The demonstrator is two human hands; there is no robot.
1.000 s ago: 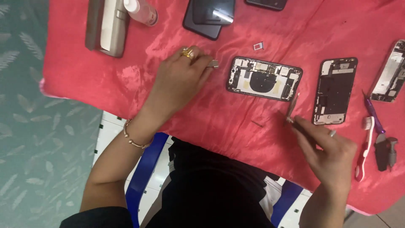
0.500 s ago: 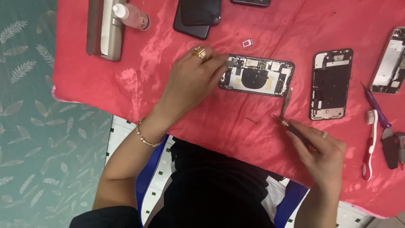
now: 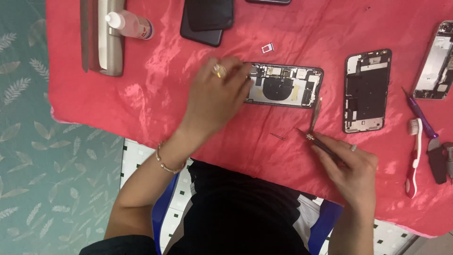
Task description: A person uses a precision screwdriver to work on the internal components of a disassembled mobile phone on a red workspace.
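Left hand (image 3: pixel 214 97) flat, fingers spread, pressing down on left end of opened phone chassis (image 3: pixel 284 85), gripping nothing, just pinning it to red cloth (image 3: pixel 155 94); chassis lying face-up mid-cloth, slightly toward far edge, internals exposed. Right hand (image 3: pixel 351 172) pinched shut on thin metal tool (image 3: pixel 317 141), tip near a second slim tool or tweezers (image 3: pixel 315 113) lying just off chassis' near right corner; whether that second piece also in the grip, cannot tell. Risks, as judgement: satin cloth slippery and wrinkled, so chassis likely to skid if left-hand pressure eases; tool tip close to bare boards and flex cables, a slip could scratch or tear them; small loose pin (image 3: pixel 277 137) on cloth near the near edge, easy to flick off or lose in folds; tiny card tray (image 3: pixel 267 47) loose just beyond chassis, same hazard. Squeeze bottle (image 3: pixel 130 24) on its side at far left corner beside tan case (image 3: pixel 101 38), possible leak onto cloth; cap state unclear. Containers: tan case appears closed, contents hidden; bottle contents not readable. Second stripped phone frame (image 3: pixel 367 90) to right, third frame (image 3: pixel 436 61) at right edge, dark phones (image 3: pixel 207 19) stacked at far edge. Toothbrush (image 3: pixel 413 156) and purple-handled tool (image 3: pixel 421 115) near right edge, well apart from chassis.
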